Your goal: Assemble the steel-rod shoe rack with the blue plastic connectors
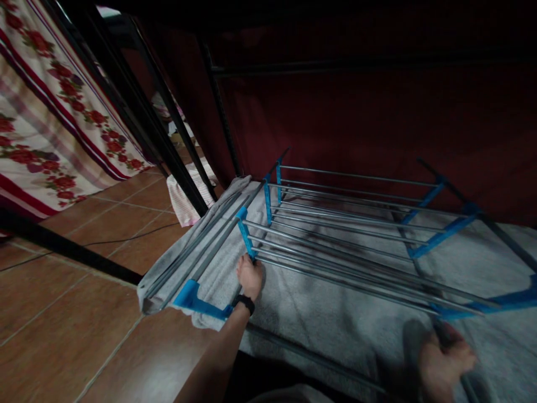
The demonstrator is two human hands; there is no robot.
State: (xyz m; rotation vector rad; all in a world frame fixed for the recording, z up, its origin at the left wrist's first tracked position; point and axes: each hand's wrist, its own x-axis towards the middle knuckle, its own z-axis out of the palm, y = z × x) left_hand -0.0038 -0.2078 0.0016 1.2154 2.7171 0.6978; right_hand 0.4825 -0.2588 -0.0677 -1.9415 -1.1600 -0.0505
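A partly assembled shoe rack (335,246) of thin metal tubes and blue plastic brackets lies on a grey blanket. My left hand (249,275), with a dark band at the wrist, is closed on the rack's left side pole, just below a blue bracket (245,232). At the lower right, my right hand (445,358) is blurred by motion; its fingers curl round the dark side pole near the right blue bracket (486,307). One more blue bracket (201,302) sits left of my left wrist.
Loose grey poles lie along the left edge of the grey blanket (293,319). Black metal frame posts (168,151) stand on the left, with a floral curtain (62,112) beyond. A dark red cloth (335,117) hangs behind. A black cable (121,240) crosses the tiled floor (84,280).
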